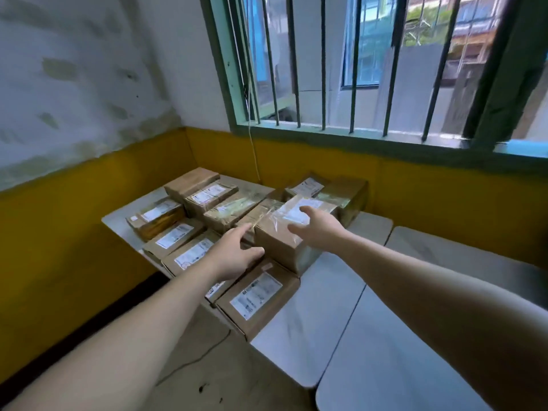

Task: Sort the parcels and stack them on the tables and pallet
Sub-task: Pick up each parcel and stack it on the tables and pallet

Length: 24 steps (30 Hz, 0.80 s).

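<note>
Parcel of brown cardboard, box-shaped and bound in clear tape [277,243], sits at centre frame on flatter brown parcels [256,292] on the grey table [311,307]. It lies between both hands. The right hand [317,225] is nearer, over its top, and the left hand [234,253] is just beside its left face. Fingers of both are spread open, gripping nothing.

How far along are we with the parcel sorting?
Done: roughly a dozen labelled parcels sit packed together on the corner table. In hand: left hand and right hand, both open, reach for the tall taped box among them; neither grips it. Left: unclear, since no pallet or unsorted pile is in view.
</note>
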Each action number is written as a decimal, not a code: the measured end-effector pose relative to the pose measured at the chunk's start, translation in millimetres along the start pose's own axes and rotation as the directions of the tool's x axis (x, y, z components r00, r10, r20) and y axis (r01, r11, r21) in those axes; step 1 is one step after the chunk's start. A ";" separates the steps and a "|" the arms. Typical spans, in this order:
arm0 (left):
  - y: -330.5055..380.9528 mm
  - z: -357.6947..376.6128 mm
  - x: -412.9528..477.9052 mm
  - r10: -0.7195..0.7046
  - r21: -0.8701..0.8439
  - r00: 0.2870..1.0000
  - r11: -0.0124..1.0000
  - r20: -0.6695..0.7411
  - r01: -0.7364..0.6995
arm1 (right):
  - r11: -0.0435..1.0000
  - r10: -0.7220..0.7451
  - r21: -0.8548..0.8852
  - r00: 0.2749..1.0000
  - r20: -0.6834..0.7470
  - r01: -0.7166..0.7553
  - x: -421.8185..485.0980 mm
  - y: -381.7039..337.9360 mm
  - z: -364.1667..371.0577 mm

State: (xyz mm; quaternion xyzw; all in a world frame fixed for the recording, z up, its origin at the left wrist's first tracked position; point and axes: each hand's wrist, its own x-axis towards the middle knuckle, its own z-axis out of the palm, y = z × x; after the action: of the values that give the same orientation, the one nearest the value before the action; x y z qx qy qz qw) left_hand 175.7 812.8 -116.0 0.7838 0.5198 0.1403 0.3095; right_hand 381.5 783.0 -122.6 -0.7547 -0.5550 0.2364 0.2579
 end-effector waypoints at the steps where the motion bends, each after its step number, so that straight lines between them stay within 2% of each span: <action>1: -1.9 -3.7 15.8 0.002 0.003 1.000 1.000 0.005 -0.002 | 1.000 0.014 0.013 1.000 -0.002 -0.014 13.3 -0.3 -0.1; 12: -38.9 -44.0 185.7 0.105 0.000 0.983 0.994 0.150 -0.106 | 0.989 0.140 0.053 0.986 -0.089 -0.136 145.3 -18.8 19.0; 24: -123.8 -98.8 378.8 0.273 0.043 0.902 0.952 0.335 -0.304 | 0.920 0.391 0.109 0.901 -0.187 -0.376 276.4 -67.6 78.3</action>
State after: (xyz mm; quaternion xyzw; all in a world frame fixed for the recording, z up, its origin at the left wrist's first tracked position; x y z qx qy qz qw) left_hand 191.2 1221.1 -156.7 0.8781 0.3458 0.0288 0.3294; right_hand 358.0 1075.1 -157.1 -0.8599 -0.3572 0.2227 0.2887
